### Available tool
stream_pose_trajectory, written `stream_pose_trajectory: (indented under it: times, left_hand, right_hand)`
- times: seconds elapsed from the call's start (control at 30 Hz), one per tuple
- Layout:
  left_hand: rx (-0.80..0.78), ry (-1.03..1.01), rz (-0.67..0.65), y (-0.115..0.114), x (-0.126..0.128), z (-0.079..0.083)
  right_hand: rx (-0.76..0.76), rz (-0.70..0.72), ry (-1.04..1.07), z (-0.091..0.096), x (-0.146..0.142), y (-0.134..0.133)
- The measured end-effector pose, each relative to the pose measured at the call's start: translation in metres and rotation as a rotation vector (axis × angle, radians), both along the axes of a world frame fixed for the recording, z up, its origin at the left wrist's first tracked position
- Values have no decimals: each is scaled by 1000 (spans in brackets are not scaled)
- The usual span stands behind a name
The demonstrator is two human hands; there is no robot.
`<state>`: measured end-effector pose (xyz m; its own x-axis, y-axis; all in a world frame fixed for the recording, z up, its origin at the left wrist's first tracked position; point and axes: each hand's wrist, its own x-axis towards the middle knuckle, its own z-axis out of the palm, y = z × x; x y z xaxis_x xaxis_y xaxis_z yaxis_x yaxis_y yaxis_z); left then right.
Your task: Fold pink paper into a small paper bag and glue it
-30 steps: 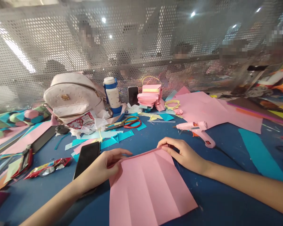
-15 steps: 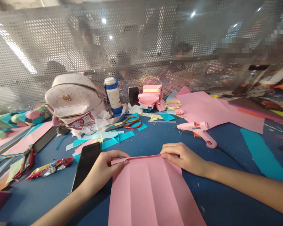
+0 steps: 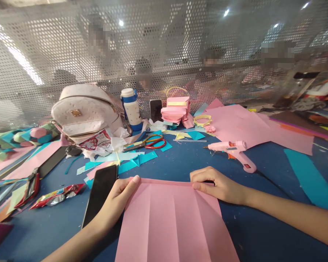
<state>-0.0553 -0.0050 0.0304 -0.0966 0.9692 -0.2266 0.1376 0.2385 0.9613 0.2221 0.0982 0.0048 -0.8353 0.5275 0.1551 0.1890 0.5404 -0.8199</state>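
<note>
Left hand [image 3: 120,196], pink sheet [image 3: 164,222], right hand [image 3: 215,185]: an edge fold seems in hand, next calling for even pressure.
Beside a glossy black phone [image 3: 100,193], left thumb and fingers clamp the far-left corner; the matte, straight-creased sheet lies over the blue table [image 3: 175,163]; right fingers pinch its far edge, near a smooth pink glue gun [image 3: 236,151].

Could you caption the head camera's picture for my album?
Left hand and right hand hold the far edge of a creased pink sheet, a glue gun nearby.
</note>
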Motion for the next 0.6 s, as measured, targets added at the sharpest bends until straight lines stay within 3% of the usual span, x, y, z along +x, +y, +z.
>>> stream_pose_trajectory:
  times: [0.23,0.47,0.6]
  left_hand:
    - [-56,-181,68,-2,1,-3]
    - [-27,-275,128,-2,-1,-11]
    - [-26,-317,85,1,-3,-13]
  right_hand:
    - [-341,-5,29,4,2,-2]
    - [-437,17,55,6,4,-4]
    - [-442,12,80,6,4,-3]
